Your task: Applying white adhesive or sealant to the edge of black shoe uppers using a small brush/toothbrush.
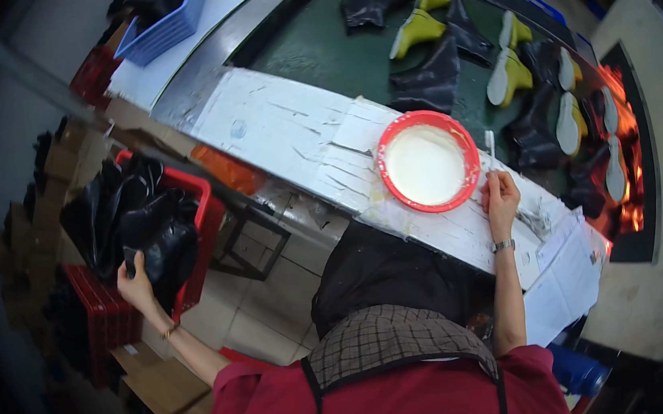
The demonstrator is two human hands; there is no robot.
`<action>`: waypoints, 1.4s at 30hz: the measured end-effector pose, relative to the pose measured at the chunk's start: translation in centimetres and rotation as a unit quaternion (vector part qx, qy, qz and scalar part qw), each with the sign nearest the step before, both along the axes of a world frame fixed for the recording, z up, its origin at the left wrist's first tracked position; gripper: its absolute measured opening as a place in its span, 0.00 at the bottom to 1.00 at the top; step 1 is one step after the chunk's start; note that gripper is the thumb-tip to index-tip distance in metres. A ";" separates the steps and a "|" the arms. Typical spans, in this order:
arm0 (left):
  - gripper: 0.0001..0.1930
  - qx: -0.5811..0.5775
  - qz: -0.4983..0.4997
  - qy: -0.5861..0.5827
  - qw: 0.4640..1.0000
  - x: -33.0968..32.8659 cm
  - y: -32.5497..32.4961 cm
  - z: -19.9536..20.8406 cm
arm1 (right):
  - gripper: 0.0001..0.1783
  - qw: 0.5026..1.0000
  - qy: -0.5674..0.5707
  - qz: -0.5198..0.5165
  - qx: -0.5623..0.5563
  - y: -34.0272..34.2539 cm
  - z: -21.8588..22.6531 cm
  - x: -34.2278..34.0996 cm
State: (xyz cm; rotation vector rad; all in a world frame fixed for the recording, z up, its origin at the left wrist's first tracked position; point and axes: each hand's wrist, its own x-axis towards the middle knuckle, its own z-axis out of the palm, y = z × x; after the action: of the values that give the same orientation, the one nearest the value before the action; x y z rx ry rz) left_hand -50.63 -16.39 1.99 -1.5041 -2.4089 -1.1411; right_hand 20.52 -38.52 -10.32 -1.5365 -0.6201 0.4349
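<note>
Out to the left, my left hand [136, 286] pinches the edge of a shiny black boot upper [163, 233] between thumb and fingers. The upper lies on a heap of similar black uppers in a red plastic crate [204, 212]. At the white worktop's right part, my right hand [500, 196] is closed round the handle of a brush [489, 142], its pale end pointing away from me. Just left of that hand stands a red bowl [467, 138] of thick white liquid. The brush is outside the bowl.
Beyond the worktop [257, 118], a dark green conveyor belt [293, 29] carries black uppers [427, 80] and yellow shoe parts with pale soles [508, 75]. It runs toward a glowing oven opening [625, 160]. Papers [565, 279] lie at the right; a blue basket [167, 26] stands far left.
</note>
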 end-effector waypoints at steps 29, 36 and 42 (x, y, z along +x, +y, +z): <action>0.66 -0.063 -0.562 0.104 0.818 43.5 12.6 -4.8 | 0.08 0.860 -0.393 0.068 -0.316 0.8 13.8 -4.7; 0.58 -0.241 -0.528 -0.242 0.778 39.9 17.1 -5.4 | 0.10 0.919 -0.301 0.075 -0.244 -1.1 11.2 -2.8; 0.11 -0.341 -0.626 -0.301 0.634 39.7 13.0 1.5 | 0.09 0.933 -0.276 0.055 -0.226 -0.6 10.7 -2.3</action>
State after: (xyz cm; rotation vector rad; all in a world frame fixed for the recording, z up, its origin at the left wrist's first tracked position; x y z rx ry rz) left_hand -10.92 -3.35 3.46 -3.9721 -1.8616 -0.7936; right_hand 18.22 -39.14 0.38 -2.0973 -1.1019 0.2287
